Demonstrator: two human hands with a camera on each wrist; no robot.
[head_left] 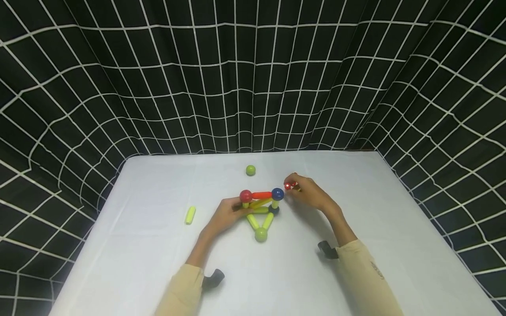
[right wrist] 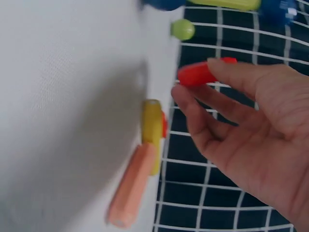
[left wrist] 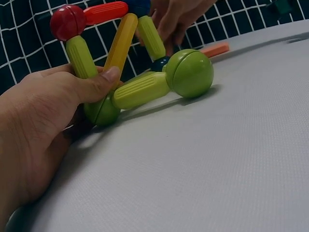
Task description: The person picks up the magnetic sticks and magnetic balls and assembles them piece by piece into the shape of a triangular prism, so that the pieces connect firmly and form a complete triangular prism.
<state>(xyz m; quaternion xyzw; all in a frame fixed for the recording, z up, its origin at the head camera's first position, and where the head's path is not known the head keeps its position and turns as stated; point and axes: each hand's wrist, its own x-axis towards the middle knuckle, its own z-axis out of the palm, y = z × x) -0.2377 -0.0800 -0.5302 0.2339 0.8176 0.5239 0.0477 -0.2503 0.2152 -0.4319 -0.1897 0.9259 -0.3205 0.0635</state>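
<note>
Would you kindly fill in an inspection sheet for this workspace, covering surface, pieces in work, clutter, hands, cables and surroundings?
Surface: white tabletop.
Job's things: assembled rod-and-ball frame, with a red ball and a blue ball at its top; separate red rod in hand.
Clutter: loose green ball beyond the frame; loose yellow-green rod to the left; yellow rod and orange rod together, a red piece partly hidden behind.
Grippers: left hand grips the frame below the red ball; right hand pinches the red rod.
Cables: nothing seen.
Surroundings: black curtains with white grid lines.
</note>
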